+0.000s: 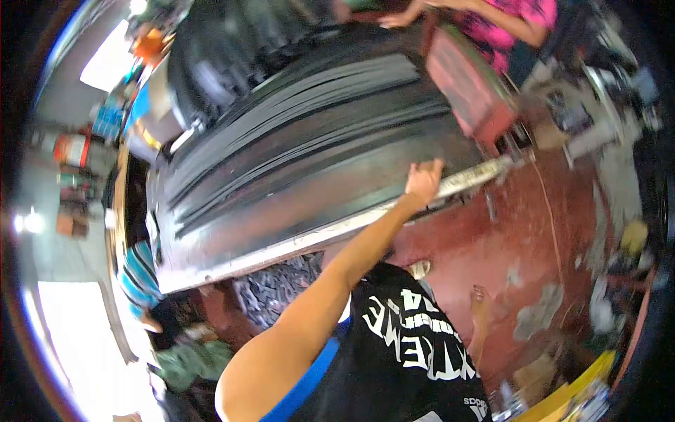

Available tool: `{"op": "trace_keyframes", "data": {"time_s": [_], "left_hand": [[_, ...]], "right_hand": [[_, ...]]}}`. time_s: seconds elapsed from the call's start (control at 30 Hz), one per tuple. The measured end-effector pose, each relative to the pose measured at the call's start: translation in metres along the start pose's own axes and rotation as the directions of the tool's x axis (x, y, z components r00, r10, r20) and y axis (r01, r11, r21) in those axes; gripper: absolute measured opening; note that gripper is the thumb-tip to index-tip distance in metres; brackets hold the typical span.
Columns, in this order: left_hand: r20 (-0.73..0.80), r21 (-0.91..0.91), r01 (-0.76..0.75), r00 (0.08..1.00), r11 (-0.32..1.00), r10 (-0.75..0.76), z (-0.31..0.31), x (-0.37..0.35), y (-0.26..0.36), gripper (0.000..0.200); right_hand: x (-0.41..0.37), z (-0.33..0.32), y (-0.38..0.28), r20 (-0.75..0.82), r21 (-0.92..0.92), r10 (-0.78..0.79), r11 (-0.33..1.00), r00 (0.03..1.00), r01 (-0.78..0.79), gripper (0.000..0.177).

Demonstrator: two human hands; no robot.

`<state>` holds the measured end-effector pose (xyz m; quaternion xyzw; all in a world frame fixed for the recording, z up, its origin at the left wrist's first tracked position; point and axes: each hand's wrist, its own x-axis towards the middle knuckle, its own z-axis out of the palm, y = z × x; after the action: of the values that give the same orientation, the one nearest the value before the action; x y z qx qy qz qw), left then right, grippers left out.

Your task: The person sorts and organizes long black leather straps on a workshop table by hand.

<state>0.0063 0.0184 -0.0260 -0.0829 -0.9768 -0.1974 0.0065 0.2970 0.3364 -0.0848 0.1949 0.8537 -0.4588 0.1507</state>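
My left hand [424, 181] reaches across to the near edge of a long work table [337, 186]. Its fingers are a little bent and apart, resting at the tabletop by the pale edge strip [474, 176], and nothing shows in them. Long dark strips [302, 133] lie lengthwise over the table beyond that hand. Low at my right side hangs my right hand [480, 294], small and blurred, with its fingers stretched out over the red floor and no object visible in it.
A red box-like metal part [470, 88] stands at the table's right end, near a person in a pink top [503, 28]. Black material [232, 49] is heaped behind. Dark scraps [278, 288] lie beneath the table. Someone in a striped top [139, 278] is at the left.
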Motion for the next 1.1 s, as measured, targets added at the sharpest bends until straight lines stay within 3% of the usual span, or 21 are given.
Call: {"op": "trace_keyframes", "data": {"time_s": [0.03,0.1,0.13,0.2,0.23,0.3,0.33,0.37,0.4,0.43,0.5,0.57,0.73,0.9,0.93,0.97,1.03,1.1], "left_hand": [[-0.016,-0.015,0.008,1.0,1.0,-0.008,-0.017,-0.011,0.007,0.048],[-0.113,-0.194,-0.046,0.993,0.98,0.024,-0.035,-0.03,-0.008,0.05],[-0.226,-0.229,-0.111,0.972,0.967,0.058,-0.049,-0.047,-0.018,0.045],[-0.375,-0.289,-0.168,0.926,0.943,0.05,-0.088,-0.079,-0.049,0.036],[-0.458,-0.305,-0.202,0.888,0.931,0.042,-0.105,-0.095,-0.072,0.032],[-0.497,-0.33,-0.104,0.864,0.938,-0.079,-0.133,-0.129,-0.128,0.026],[-0.532,-0.322,-0.062,0.837,0.945,-0.127,-0.147,-0.146,-0.162,0.022],[-0.608,-0.31,-0.066,0.781,0.949,-0.144,-0.168,-0.166,-0.194,0.022],[-0.583,-0.315,0.096,0.765,0.944,-0.273,-0.185,-0.186,-0.22,0.023],[-0.599,-0.377,0.121,0.725,0.918,-0.341,-0.199,-0.199,-0.253,0.023],[-0.647,-0.352,0.243,0.635,0.904,-0.423,-0.223,-0.229,-0.315,0.02],[-0.684,-0.328,0.301,0.579,0.895,-0.445,-0.242,-0.256,-0.375,0.022],[-0.629,-0.322,0.525,0.504,0.788,-0.593,-0.284,-0.306,-0.471,0.032],[-0.55,-0.098,0.644,0.6,0.759,-0.581,-0.299,-0.316,-0.564,0.075],[-0.508,-0.079,0.646,0.629,0.759,-0.588,-0.3,-0.317,-0.585,0.083],[-0.506,-0.084,0.655,0.621,0.751,-0.598,-0.3,-0.316,-0.601,0.083],[-0.449,0.054,0.649,0.695,0.759,-0.562,-0.3,-0.31,-0.63,0.084],[-0.451,0.05,0.612,0.719,0.79,-0.528,-0.297,-0.303,-0.653,0.082]], "right_hand": [[0.012,-0.01,-0.035,0.029,-0.033,-0.056,0.998,0.998,0.057,0.031],[0.036,-0.017,-0.099,-0.072,-0.244,-0.179,0.957,0.981,0.157,0.029],[0.046,-0.017,-0.138,-0.023,-0.266,-0.229,0.94,0.973,0.215,0.029],[0.067,-0.005,-0.22,-0.021,-0.176,-0.489,0.861,0.872,0.478,0.026],[0.078,0.009,-0.251,0.022,-0.179,-0.527,0.834,0.85,0.522,0.026],[0.091,0.045,-0.316,0.045,-0.188,-0.699,0.696,0.714,0.693,0.023],[0.088,0.069,-0.351,0.098,-0.141,-0.665,0.728,0.741,0.671,0.022],[0.097,0.098,-0.375,0.13,-0.143,-0.758,0.623,0.639,0.769,0.022],[0.101,0.129,-0.397,0.168,-0.125,-0.782,0.588,0.601,0.799,0.021],[0.103,0.161,-0.424,0.204,-0.108,-0.802,0.552,0.561,0.827,0.021],[0.08,0.231,-0.482,0.307,-0.115,-0.79,0.523,0.531,0.845,0.02],[0.076,0.304,-0.518,0.397,-0.118,-0.835,0.366,0.382,0.923,0.022],[0.057,0.474,-0.586,0.557,-0.063,-0.815,0.153,0.162,0.986,0.037],[0.059,0.591,-0.623,0.6,-0.129,-0.799,-0.127,-0.025,0.983,0.07],[0.063,0.608,-0.628,0.633,-0.149,-0.774,-0.153,-0.025,0.977,0.082],[0.063,0.62,-0.633,0.641,-0.139,-0.767,-0.157,-0.032,0.978,0.082],[0.062,0.641,-0.646,0.689,-0.241,-0.724,-0.187,0.032,0.952,0.088],[0.071,0.657,-0.653,0.676,-0.264,-0.737,-0.22,0.018,0.939,0.091]]}}
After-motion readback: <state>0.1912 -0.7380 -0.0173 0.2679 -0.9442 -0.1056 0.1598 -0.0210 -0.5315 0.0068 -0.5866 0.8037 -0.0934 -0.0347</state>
